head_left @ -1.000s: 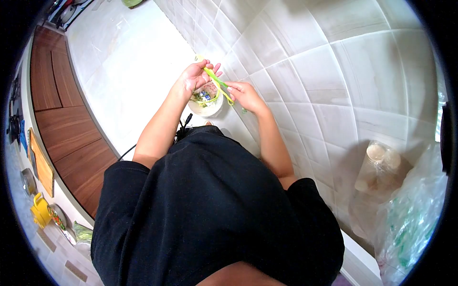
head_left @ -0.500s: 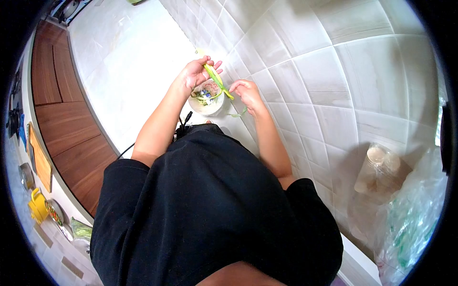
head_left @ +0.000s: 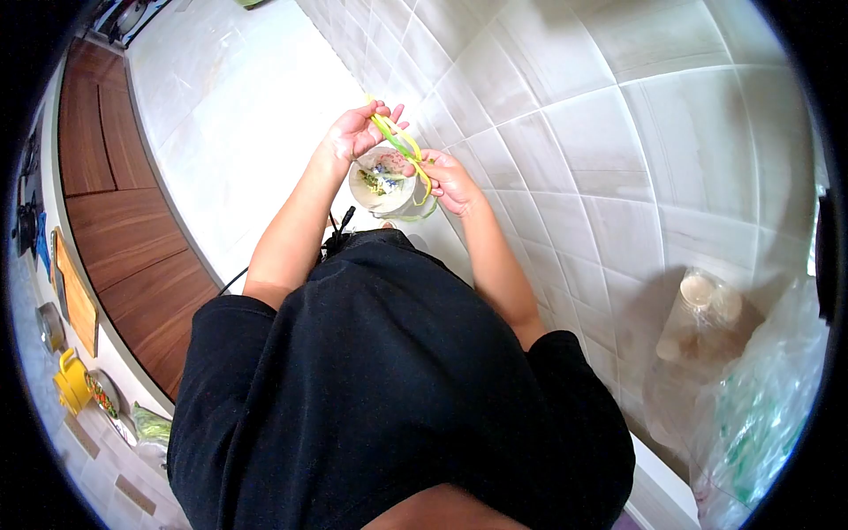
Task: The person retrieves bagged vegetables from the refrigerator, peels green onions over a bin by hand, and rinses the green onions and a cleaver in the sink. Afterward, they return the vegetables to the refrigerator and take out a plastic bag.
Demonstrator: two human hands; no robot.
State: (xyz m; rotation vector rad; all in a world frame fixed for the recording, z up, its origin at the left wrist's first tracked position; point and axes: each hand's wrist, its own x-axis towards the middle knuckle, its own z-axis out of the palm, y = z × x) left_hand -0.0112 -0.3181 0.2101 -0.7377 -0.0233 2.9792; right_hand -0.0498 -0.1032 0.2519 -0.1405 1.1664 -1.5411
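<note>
A long yellow-green vegetable stalk (head_left: 395,136) slants between my hands; its exact kind is unclear. My left hand (head_left: 356,132) grips the upper part, with some fingers sticking out past it. Fingers of my right hand (head_left: 449,182) are closed on the lower end, where thin strips hang loose. Right below the stalk stands a round whitish bin (head_left: 359,194) with a clear liner. Green scraps, pinkish bits and something blue lie inside it.
A tiled wall (head_left: 574,141) rises close on my right. Brown cabinet doors (head_left: 132,230) run along the left, below a counter with a cutting board (head_left: 78,296) and a yellow pitcher (head_left: 71,382). Clear plastic bags (head_left: 760,389) hang at lower right.
My right hand has moved left and closed on the stalk's lower end. Strips there now hang apart from the stalk. My left hand keeps its hold, nearly in place.
</note>
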